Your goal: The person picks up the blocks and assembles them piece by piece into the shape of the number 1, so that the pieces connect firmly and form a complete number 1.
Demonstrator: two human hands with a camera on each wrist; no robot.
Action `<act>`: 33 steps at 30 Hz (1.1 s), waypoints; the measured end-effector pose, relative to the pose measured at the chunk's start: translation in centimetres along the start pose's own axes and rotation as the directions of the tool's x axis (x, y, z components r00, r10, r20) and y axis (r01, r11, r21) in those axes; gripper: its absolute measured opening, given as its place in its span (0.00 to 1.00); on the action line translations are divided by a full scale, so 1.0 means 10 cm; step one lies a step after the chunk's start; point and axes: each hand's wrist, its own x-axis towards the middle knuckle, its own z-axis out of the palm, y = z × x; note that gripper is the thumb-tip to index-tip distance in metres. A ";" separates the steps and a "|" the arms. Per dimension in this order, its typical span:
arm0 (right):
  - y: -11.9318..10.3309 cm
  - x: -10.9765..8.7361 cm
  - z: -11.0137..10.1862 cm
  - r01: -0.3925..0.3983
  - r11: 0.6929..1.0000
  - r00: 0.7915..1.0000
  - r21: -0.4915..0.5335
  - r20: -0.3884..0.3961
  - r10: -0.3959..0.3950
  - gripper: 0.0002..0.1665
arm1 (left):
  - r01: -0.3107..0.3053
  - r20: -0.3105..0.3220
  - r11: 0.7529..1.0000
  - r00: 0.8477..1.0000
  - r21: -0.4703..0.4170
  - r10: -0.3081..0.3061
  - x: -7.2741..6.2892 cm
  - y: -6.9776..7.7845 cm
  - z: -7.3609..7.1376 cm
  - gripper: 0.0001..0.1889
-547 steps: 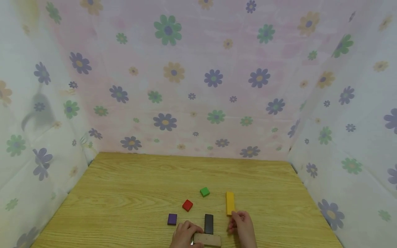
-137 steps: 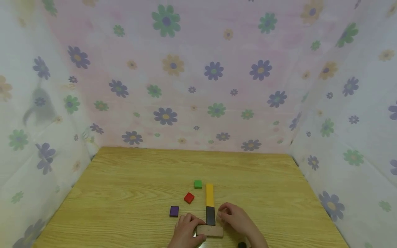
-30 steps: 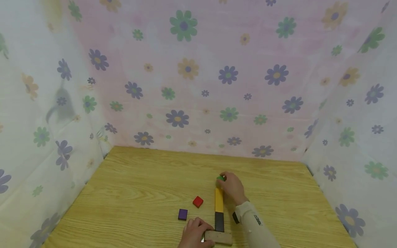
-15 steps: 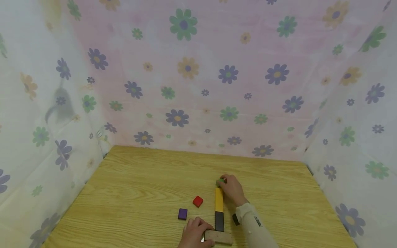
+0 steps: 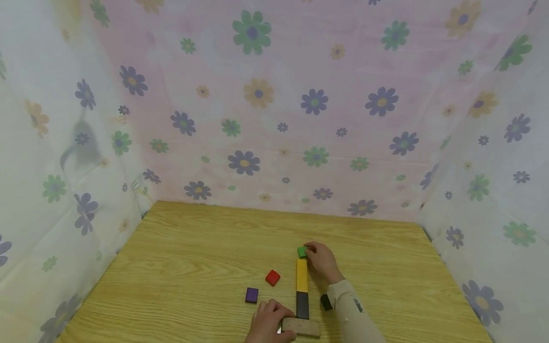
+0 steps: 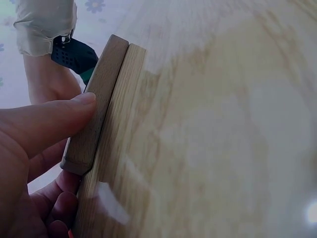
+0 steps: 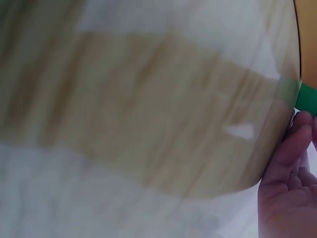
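In the head view, my left hand (image 5: pixel 270 322) holds the left end of a beige wooden block (image 5: pixel 301 327) lying crosswise on the table. The left wrist view shows its thumb (image 6: pixel 81 104) pressed along that block's face. A black block (image 5: pixel 302 305) runs away from the beige one, and a yellow block (image 5: pixel 302 275) continues the line. At the yellow block's far end sits a small green block (image 5: pixel 302 252), pinched at its right side by my right hand (image 5: pixel 322 262). Only a corner of the green block (image 7: pixel 307 98) enters the right wrist view, above the fingers.
A red block (image 5: pixel 272 277) and a purple block (image 5: pixel 251 295) lie left of the line on the wood-grain table (image 5: pixel 193 257). Flower-print cloth (image 5: pixel 283 109) rises behind and on both sides. A dark device (image 5: pixel 326 302) is strapped at my right wrist.
Earlier, the yellow block moved into line beyond the black one, then the green block was brought from the left to its far end. Now my right fingers cover less of the green block.
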 end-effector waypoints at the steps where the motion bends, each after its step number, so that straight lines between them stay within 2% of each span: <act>1: 0.00 0.00 0.00 0.000 1.000 1.000 0.000 0.003 0.000 0.15 | 0.000 -0.001 1.000 1.000 0.001 0.000 0.00 0.00 0.00 0.13; 6: 0.00 -0.01 -0.02 0.029 0.999 0.999 0.030 0.013 -0.030 0.15 | -0.006 -0.010 1.000 1.000 0.009 0.006 -0.01 0.02 0.00 0.13; 11: 0.00 -0.05 -0.03 0.121 0.992 0.993 0.025 0.000 -0.122 0.15 | -0.009 -0.018 1.000 1.000 0.016 0.009 -0.01 0.00 0.01 0.13; 18: -0.01 0.00 0.01 0.019 1.000 0.999 0.022 0.030 -0.020 0.15 | -0.003 -0.014 1.000 1.000 0.011 0.003 0.00 0.00 0.01 0.13; 33: -0.04 0.01 0.02 -0.005 1.000 0.999 0.022 0.048 0.004 0.14 | -0.002 -0.001 1.000 1.000 -0.002 0.002 -0.01 0.01 -0.01 0.13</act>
